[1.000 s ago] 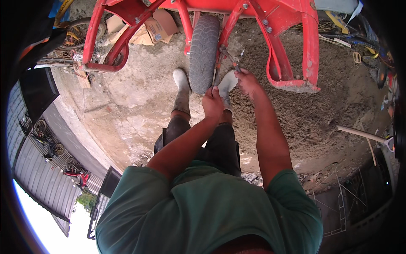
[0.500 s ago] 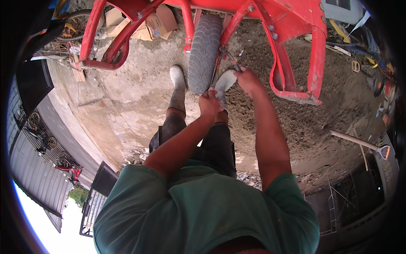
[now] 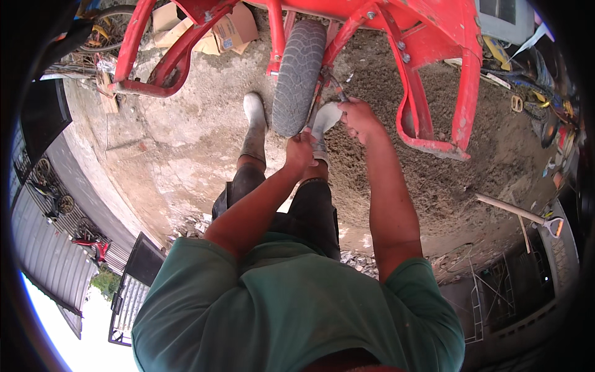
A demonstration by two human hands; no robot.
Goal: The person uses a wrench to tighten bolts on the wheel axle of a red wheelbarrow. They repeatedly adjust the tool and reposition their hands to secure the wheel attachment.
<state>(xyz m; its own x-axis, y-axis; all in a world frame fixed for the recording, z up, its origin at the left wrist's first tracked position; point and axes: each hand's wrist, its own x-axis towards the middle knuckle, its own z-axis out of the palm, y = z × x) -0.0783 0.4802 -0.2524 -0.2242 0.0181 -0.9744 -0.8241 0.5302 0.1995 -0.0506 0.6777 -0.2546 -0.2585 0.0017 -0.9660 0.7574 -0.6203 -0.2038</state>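
Wheel [image 3: 299,77], treaded and dust-grey, sits at twelve o'clock in my head view, mounted in a scuffed red frame [image 3: 350,40], seen from afar through the camera I run. I have the left hand [image 3: 301,152] at twelve o'clock, nearer the middle, just beneath the tyre's lower end, its fingers curled tight on the end of a long handle [image 3: 313,105] that runs up along the wheel's right side. I have the right hand [image 3: 361,121] between one and two o'clock, closed around a dark handle [image 3: 338,88] slanting up toward the frame beside the wheel; whether the two handles belong to one tool, I cannot tell.

Pale boots [image 3: 253,115] flank the tyre's lower part, the left at eleven o'clock, the right between the hands. Flattened cardboard [image 3: 238,30] lies at eleven o'clock, beyond the frame's left leg. Dark, loose soil [image 3: 396,167] spreads from one to three o'clock, and just past three I see a wooden-shafted tool [image 3: 508,207] with an orange-trimmed grip. A green shirt [image 3: 291,304] fills six o'clock.
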